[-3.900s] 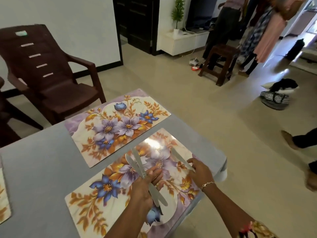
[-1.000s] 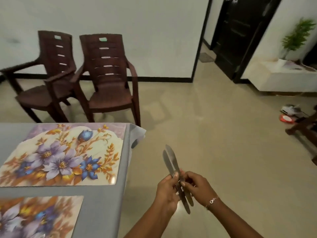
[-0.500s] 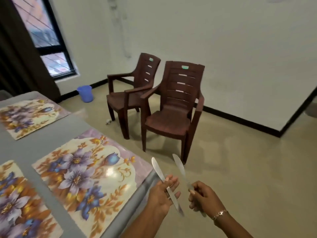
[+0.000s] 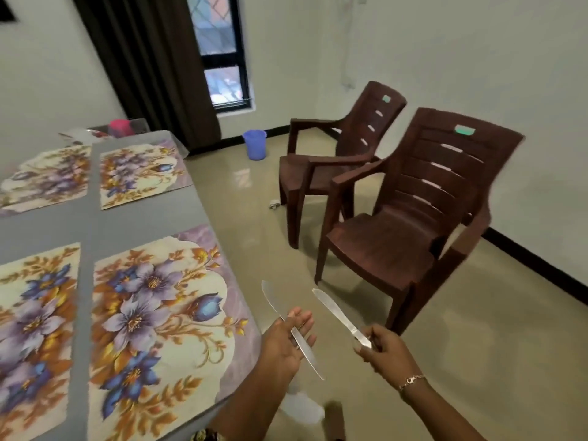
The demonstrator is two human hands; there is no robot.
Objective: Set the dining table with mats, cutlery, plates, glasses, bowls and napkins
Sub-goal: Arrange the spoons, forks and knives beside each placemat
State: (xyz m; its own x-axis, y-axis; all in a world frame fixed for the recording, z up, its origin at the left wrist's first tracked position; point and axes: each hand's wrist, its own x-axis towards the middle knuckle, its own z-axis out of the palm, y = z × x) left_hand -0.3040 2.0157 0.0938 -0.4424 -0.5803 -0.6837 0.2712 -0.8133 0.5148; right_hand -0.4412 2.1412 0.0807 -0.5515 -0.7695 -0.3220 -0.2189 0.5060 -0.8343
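Observation:
Several floral place mats lie on the grey table point(image 4: 143, 218); the nearest mat point(image 4: 159, 323) is by the table's right edge. My left hand point(image 4: 286, 338) holds one steel table knife point(image 4: 273, 303) across its fingers, blade pointing up and left, just off the table's edge. My right hand point(image 4: 381, 351) grips a second knife point(image 4: 334, 310) by the handle, blade pointing up-left. Both hands are over the floor, to the right of the nearest mat.
Two brown plastic armchairs point(image 4: 413, 224) stand on the floor to the right, close to the table. A blue bucket point(image 4: 255, 144) sits by the wall under the window. A pink container point(image 4: 119, 127) and clear items are at the table's far end.
The view has swung left along the table, showing more mats and the window. The two knives, held together a second ago, are now one in each hand and further apart.

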